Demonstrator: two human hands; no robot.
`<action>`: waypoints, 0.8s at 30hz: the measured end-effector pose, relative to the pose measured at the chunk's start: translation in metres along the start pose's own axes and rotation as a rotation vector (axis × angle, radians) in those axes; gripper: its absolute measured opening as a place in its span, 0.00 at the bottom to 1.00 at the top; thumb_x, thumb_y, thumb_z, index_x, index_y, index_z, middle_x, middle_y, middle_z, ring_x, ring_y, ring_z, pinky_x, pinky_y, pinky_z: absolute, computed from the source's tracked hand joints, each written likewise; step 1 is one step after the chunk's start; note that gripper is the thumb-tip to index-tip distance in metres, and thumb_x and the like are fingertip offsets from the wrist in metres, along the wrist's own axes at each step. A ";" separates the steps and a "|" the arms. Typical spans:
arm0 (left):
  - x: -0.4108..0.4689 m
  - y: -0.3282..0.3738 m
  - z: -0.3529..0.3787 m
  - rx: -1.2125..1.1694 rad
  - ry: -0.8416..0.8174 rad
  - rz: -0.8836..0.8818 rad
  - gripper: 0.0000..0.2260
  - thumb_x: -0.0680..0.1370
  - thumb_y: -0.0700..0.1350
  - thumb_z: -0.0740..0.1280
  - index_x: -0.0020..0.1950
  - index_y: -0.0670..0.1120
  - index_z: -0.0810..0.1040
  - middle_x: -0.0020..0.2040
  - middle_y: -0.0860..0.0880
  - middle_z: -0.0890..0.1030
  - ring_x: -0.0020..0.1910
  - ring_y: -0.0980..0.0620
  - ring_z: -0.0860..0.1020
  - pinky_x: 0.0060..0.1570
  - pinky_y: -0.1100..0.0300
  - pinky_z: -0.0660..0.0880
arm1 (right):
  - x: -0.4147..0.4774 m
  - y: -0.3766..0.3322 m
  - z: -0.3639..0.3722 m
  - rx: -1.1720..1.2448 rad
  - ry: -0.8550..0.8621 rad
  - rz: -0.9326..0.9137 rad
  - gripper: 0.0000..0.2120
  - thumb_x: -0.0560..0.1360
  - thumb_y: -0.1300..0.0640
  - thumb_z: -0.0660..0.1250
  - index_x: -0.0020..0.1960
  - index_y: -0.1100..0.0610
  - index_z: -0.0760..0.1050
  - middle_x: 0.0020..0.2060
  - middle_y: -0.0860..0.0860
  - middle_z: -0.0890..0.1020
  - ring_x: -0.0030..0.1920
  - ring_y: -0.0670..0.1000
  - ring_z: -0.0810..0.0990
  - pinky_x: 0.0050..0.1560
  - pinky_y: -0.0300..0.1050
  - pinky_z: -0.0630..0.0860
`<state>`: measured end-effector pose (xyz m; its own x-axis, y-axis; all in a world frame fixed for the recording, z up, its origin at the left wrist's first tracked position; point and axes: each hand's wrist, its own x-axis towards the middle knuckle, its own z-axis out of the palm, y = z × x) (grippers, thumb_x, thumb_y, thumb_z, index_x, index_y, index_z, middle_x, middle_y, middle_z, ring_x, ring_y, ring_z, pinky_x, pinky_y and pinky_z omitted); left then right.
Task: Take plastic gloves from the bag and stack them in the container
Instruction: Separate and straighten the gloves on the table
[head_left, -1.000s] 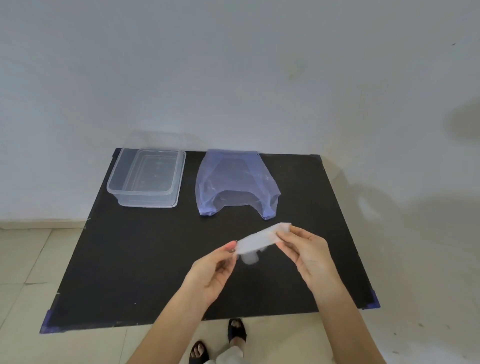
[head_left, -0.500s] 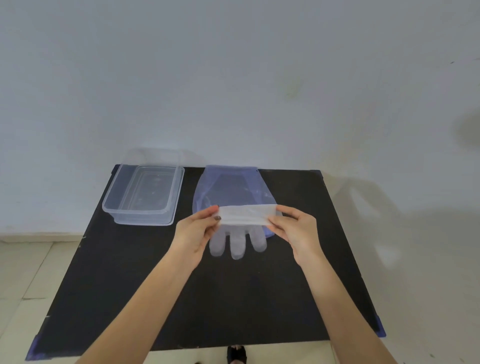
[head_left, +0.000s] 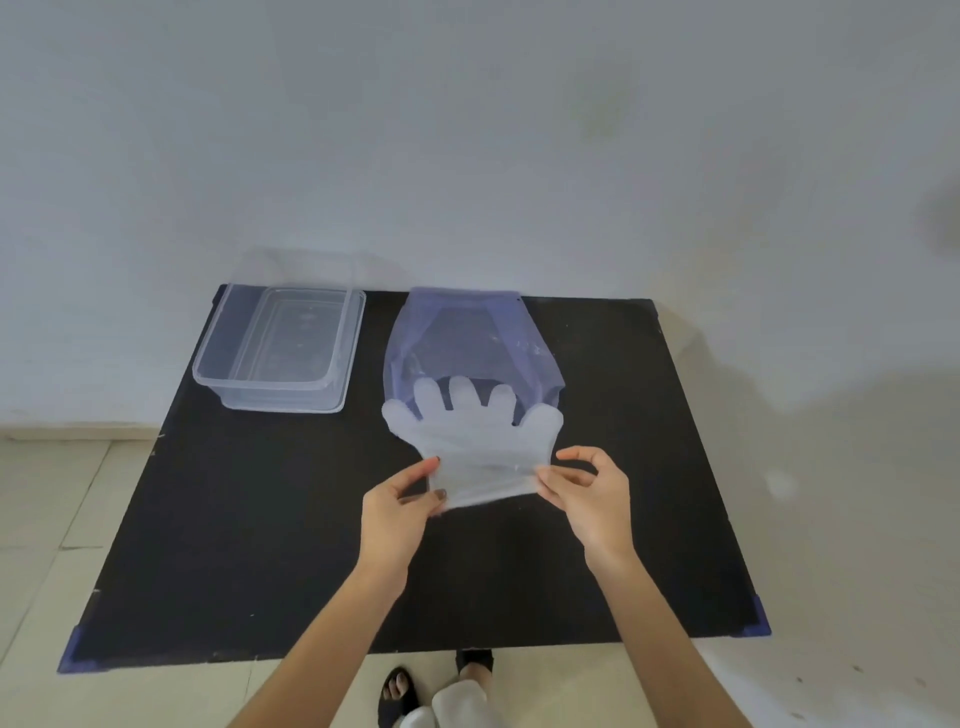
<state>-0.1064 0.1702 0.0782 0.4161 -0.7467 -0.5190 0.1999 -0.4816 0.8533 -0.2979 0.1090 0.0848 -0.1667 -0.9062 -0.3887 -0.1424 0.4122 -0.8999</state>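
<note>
A black table (head_left: 249, 519) stands against a pale wall (head_left: 467, 130), with blue protectors on its near corners. At the far left of the tabletop sits a clear plastic container (head_left: 280, 353), rectangular, open-topped, upright; nothing can be seen inside it. To its right, apart from it, lies a translucent bluish plastic bag (head_left: 470, 343), its mouth facing the person; through the film no contents can be made out with certainty. A single translucent plastic glove (head_left: 475, 441) is spread flat in front of the bag, its five fingers pointing away from the person and overlapping the bag's mouth, its cuff toward the person. The left hand (head_left: 400, 504) pinches the left edge of the cuff between thumb and fingertips; the right hand (head_left: 592, 488) pinches the right edge between thumb and forefinger, the remaining fingers curled loosely. The cuff is drawn taut between both hands. Whether the glove rests on the tabletop or is held just above it cannot be determined. The glove is well apart from the container. The person's feet (head_left: 400, 693) show below the near table edge on a tiled floor (head_left: 52, 519).
</note>
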 end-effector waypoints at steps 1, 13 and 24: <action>0.001 -0.008 0.000 0.010 0.003 -0.011 0.18 0.74 0.34 0.69 0.62 0.49 0.80 0.55 0.50 0.82 0.48 0.53 0.82 0.50 0.63 0.76 | 0.001 0.008 0.000 -0.007 0.000 0.008 0.13 0.71 0.64 0.75 0.53 0.56 0.77 0.43 0.52 0.84 0.42 0.49 0.86 0.42 0.38 0.83; 0.005 -0.079 0.005 0.266 -0.032 -0.109 0.21 0.76 0.34 0.68 0.67 0.48 0.75 0.50 0.57 0.78 0.47 0.54 0.81 0.55 0.57 0.75 | 0.005 0.084 0.003 -0.245 -0.009 0.124 0.10 0.73 0.65 0.72 0.50 0.54 0.78 0.45 0.52 0.84 0.45 0.49 0.85 0.51 0.50 0.83; -0.008 -0.126 -0.001 0.563 0.027 0.079 0.13 0.76 0.39 0.69 0.59 0.48 0.79 0.60 0.50 0.75 0.54 0.54 0.75 0.55 0.63 0.75 | 0.000 0.110 0.000 -0.553 0.043 0.114 0.09 0.75 0.61 0.69 0.54 0.56 0.81 0.53 0.52 0.82 0.53 0.51 0.80 0.57 0.45 0.77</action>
<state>-0.1338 0.2376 -0.0246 0.4345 -0.7822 -0.4466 -0.3331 -0.6002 0.7272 -0.3139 0.1545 -0.0137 -0.2490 -0.8530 -0.4587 -0.6093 0.5061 -0.6104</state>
